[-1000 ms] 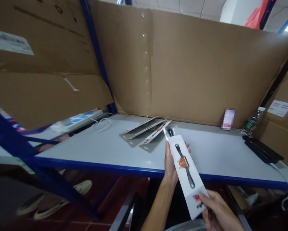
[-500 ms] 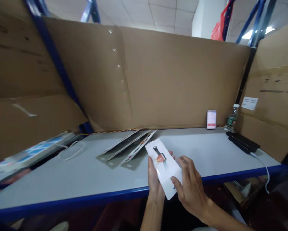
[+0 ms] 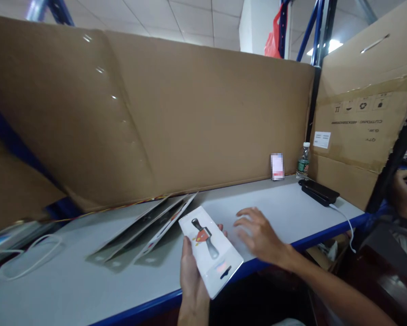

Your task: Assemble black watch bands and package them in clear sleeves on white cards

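Note:
My left hand (image 3: 191, 271) grips a white retail package (image 3: 213, 267) from beneath, thumb along one edge and fingertips at the other. Its face carries a picture of a dark-handled tool with a red-orange part, and a black hang slot shows at the near end. Just right of the package, my right hand (image 3: 258, 233) hovers over the table edge, fingers apart and holding nothing. Left of the package, several flat packages (image 3: 166, 224) lean in a row on the grey table (image 3: 149, 290).
At the back right stand a pixelated phone-like screen (image 3: 277, 166) and a water bottle (image 3: 303, 160). A black device (image 3: 319, 192) with a white cable lies before them. Cardboard walls (image 3: 203, 113) enclose the table. Another person's hand (image 3: 404, 190) shows at far right.
My right hand has come off the package and moved away to its right, uncovering the hang slot. The left hand still holds the package. The view has swung right.

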Available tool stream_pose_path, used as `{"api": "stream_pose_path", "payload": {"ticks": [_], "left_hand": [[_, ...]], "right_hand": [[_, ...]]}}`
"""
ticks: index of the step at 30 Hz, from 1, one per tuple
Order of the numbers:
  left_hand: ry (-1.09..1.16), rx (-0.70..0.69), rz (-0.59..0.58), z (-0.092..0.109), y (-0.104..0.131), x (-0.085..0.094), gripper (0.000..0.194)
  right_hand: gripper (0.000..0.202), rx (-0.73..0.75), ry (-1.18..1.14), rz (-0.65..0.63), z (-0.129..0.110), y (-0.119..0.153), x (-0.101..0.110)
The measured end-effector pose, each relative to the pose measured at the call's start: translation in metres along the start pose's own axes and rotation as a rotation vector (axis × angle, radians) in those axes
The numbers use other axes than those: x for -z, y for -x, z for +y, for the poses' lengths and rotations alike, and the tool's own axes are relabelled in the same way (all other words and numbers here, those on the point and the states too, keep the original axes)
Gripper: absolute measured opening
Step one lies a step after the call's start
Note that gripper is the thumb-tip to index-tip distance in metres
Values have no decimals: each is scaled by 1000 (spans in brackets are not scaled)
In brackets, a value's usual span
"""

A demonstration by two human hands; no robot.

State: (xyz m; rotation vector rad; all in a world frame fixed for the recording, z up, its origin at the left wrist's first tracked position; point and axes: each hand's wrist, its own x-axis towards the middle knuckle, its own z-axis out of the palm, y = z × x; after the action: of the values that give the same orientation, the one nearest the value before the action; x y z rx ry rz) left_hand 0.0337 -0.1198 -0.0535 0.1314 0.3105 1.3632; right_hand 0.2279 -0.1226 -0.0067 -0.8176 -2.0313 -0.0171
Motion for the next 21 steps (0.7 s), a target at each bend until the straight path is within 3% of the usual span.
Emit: {"api": "stream_pose_path", "payload": {"ticks": [2,4,7,11,13,16,21], "left_hand": [[-56,-22,72,-1,3,-3,55],[-56,-1,44,0,4,-2,58],[22,106,-132,3,3,4,65],[88,220,-352,6,5,9,73],[74,233,-353,8,5,11,72],[34,220,-263,12,4,15,69],[-3,180,-131,16,-1,27,63]], "right_hand": [[28,-141,83,60,47,-6,21],[34,-278,260,-6,100,-17,41],[27,-540,541,-125,178,-38,66],[25,-641,728,-200,251,-63,81],[29,-613,774,-201,276,-74,84],[32,-519,808,-192,300,-89,86],[32,-496,801,-178,312,-93,79]]}}
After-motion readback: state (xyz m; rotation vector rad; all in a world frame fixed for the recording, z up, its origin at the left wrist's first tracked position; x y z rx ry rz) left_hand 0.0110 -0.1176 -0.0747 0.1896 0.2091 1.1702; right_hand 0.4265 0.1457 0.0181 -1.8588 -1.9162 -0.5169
